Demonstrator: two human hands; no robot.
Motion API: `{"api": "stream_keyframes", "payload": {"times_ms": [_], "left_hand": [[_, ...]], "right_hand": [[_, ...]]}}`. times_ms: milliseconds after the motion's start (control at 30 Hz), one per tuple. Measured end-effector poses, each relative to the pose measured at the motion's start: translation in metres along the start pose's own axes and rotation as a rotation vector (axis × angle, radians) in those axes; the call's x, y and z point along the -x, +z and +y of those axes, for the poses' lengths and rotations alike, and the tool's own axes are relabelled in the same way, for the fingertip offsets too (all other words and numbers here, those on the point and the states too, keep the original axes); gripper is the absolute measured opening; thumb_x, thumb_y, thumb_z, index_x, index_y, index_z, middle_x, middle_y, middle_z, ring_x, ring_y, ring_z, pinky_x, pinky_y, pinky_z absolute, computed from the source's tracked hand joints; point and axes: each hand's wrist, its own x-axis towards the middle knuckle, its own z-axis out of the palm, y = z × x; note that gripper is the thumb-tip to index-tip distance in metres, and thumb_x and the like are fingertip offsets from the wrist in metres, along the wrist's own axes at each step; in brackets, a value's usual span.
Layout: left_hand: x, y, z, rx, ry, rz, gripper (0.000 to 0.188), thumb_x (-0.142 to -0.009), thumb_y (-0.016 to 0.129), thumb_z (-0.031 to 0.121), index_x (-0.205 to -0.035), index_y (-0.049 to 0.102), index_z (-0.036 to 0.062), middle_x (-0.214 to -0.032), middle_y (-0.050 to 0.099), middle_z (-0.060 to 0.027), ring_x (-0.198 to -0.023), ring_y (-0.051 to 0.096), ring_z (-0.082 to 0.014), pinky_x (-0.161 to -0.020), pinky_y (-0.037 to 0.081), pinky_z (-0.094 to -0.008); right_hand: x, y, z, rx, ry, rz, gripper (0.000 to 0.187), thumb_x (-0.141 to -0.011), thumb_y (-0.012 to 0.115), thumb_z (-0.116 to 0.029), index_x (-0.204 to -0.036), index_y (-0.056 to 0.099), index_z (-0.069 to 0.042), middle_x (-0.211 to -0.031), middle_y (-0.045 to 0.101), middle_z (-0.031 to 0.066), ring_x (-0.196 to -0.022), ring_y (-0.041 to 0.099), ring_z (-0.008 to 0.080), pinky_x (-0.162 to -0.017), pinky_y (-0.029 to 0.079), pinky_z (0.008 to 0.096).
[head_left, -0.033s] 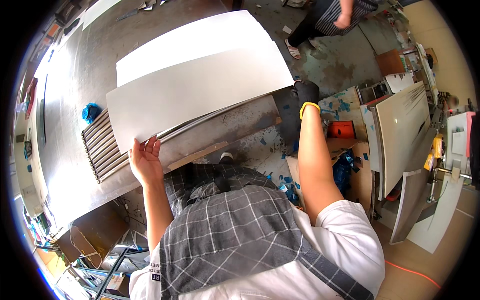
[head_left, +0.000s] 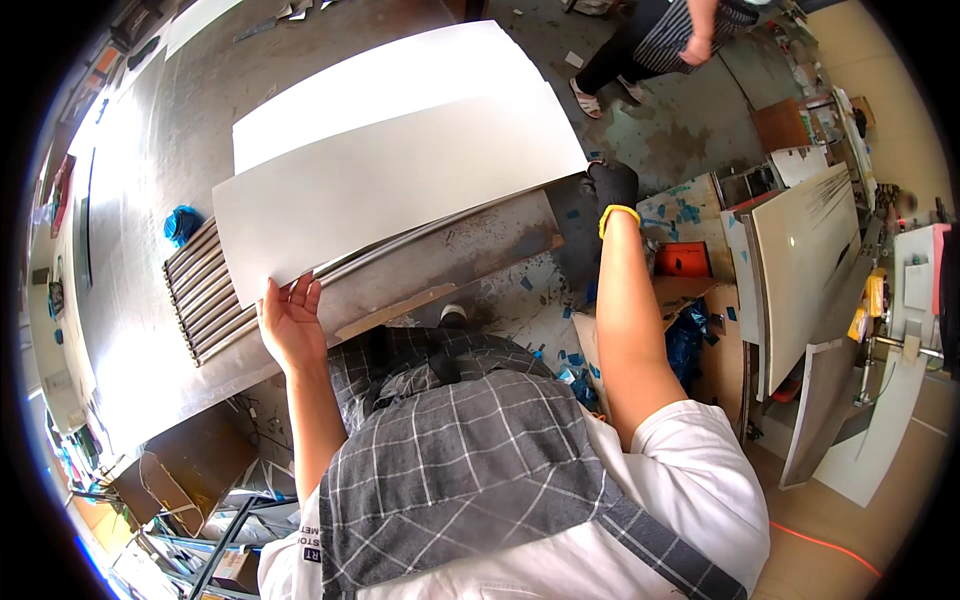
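Observation:
A pale, flat sheet [head_left: 400,190] lies tilted across the near part of the metal-topped table [head_left: 130,250]. Another white sheet [head_left: 390,85] shows behind its far edge, partly covered by it. My left hand [head_left: 292,322], bare, pinches the near left corner of the front sheet, fingertips against its edge. At the sheet's right corner, my right hand [head_left: 612,184], in a dark glove, is closed on the edge; its fingertips are mostly hidden. Several metal rods [head_left: 205,295] lie side by side under the front sheet, their left ends uncovered.
Blue crumpled plastic [head_left: 181,226] sits beyond the rods. To the right stand an open cardboard box [head_left: 722,365] with blue plastic inside and leaning panels [head_left: 805,260]. A co-worker in a striped apron [head_left: 680,35] stands at far right. Blue scraps litter the floor.
The co-worker's hand and apron have shifted slightly to the right. My hands and the sheets look the same.

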Motion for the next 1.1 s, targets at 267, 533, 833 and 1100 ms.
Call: {"api": "stream_keyframes", "payload": {"times_ms": [267, 533, 833, 1100], "left_hand": [[0.001, -0.012, -0.004, 0.016, -0.024, 0.046, 0.016, -0.094, 0.052, 0.021, -0.102, 0.051, 0.0073, -0.09, 0.064, -0.0107, -0.084, 0.066, -0.0286, -0.069, 0.055, -0.0391], [-0.012, -0.033, 0.017, -0.466, -0.066, 0.224, 0.014, -0.09, 0.059, 0.02, -0.088, 0.056, 0.0061, -0.076, 0.064, -0.0068, -0.069, 0.067, -0.0165, -0.053, 0.05, -0.0243], [-0.027, -0.067, 0.022, -0.86, -0.011, 0.234, 0.016, -0.083, 0.064, 0.019, -0.08, 0.063, 0.0032, -0.066, 0.06, -0.0017, -0.054, 0.058, -0.009, -0.047, 0.041, -0.0204], [-0.04, -0.082, 0.009, -1.335, 0.101, 0.282, 0.026, -0.078, 0.064, 0.028, -0.078, 0.065, 0.0026, -0.066, 0.064, -0.012, -0.061, 0.064, -0.0236, -0.067, 0.05, -0.0358]], "right_hand": [[0.005, 0.005, 0.0, 0.493, -0.36, 0.134, 0.023, -0.073, 0.058, -0.021, -0.062, 0.065, -0.001, -0.051, 0.059, 0.008, -0.049, 0.06, 0.0182, -0.051, 0.047, 0.0346], [-0.058, -0.005, 0.059, 0.218, -0.24, 0.062, 0.026, -0.073, 0.065, -0.023, -0.07, 0.068, 0.002, -0.06, 0.064, 0.0066, -0.054, 0.059, 0.0144, -0.052, 0.045, 0.031], [-0.028, 0.005, 0.033, -0.077, -0.115, -0.028, 0.019, -0.076, 0.062, -0.016, -0.064, 0.065, -0.001, -0.055, 0.056, -0.0008, -0.047, 0.049, 0.0064, -0.044, 0.037, 0.0255], [-0.026, 0.003, 0.033, -0.017, -0.172, 0.001, 0.026, -0.076, 0.061, -0.016, -0.054, 0.057, -0.004, -0.049, 0.05, -0.0019, -0.04, 0.04, 0.0075, -0.04, 0.026, 0.0262]]}}
